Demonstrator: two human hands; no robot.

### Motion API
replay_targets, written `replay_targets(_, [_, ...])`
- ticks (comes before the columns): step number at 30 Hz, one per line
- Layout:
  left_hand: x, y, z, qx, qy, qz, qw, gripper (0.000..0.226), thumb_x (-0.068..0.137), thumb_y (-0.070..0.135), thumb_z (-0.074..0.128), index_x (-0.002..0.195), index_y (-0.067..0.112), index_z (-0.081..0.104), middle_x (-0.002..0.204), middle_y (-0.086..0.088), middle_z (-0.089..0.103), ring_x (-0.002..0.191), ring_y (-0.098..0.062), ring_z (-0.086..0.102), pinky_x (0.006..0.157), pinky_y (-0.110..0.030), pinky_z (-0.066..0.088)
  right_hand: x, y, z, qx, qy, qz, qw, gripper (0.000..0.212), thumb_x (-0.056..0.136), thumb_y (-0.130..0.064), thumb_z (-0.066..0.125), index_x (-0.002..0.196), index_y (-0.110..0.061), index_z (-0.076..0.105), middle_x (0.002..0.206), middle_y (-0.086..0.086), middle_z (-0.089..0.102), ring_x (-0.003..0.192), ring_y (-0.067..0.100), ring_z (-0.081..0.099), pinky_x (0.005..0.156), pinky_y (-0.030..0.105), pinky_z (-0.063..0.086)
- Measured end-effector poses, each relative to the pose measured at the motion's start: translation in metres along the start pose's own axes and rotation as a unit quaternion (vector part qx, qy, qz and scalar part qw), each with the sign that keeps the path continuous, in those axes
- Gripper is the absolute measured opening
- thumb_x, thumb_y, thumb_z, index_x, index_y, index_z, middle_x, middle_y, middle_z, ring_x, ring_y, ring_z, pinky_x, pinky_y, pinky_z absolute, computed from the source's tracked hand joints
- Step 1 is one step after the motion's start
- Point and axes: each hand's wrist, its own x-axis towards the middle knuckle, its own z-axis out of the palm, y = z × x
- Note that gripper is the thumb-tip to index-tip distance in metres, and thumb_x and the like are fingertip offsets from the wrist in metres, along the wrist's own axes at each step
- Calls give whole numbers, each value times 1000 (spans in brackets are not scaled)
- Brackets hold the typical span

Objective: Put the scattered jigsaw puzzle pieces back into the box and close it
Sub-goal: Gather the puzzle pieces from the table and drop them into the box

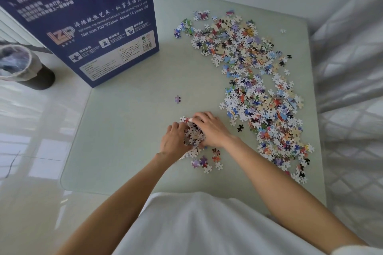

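A wide band of scattered jigsaw pieces (255,80) runs down the right side of the pale glass table (128,141). The tall dark blue puzzle box (87,18) stands upright at the table's far left corner. At the near middle, my left hand (175,141) and my right hand (211,128) cup a small heap of pieces (193,134) between them, fingers curled around it from both sides. A few loose pieces (204,161) lie just below the hands. One purple piece (177,99) lies alone mid-table.
A bin with a plastic liner (18,64) stands on the glossy tiled floor to the left. White quilted bedding (352,99) borders the table on the right. A lone black piece (240,127) lies right of my right hand.
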Motion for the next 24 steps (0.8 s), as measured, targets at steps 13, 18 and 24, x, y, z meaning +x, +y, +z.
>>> replay_targets(13, [-1, -7, -7, -58, -26, 36, 997, 50, 76, 25, 73, 121, 18, 53, 119, -6, 48, 100, -23, 56, 85, -25, 42, -28, -5, 17, 157, 83, 100, 979, 50, 81, -11, 69, 128, -11, 50, 125, 2, 54, 111, 21, 54, 91, 28, 44])
replay_targets(18, [1, -4, -7, -61, -12, 36, 997, 42, 82, 27, 69, 121, 16, 56, 115, -6, 54, 99, -24, 59, 88, -29, 44, -31, -3, 15, 172, 107, 102, 974, 45, 82, -13, 68, 125, -12, 55, 124, 3, 60, 110, 20, 58, 92, 28, 46])
replay_targets(24, [6, -5, -8, -55, -22, 32, 998, 33, 82, 20, 69, 113, 14, 60, 108, -6, 65, 97, -21, 61, 84, -27, 45, -37, 0, 9, 207, 134, 107, 963, 42, 83, -16, 68, 124, -8, 58, 116, 6, 66, 63, -10, 50, 81, 17, 41])
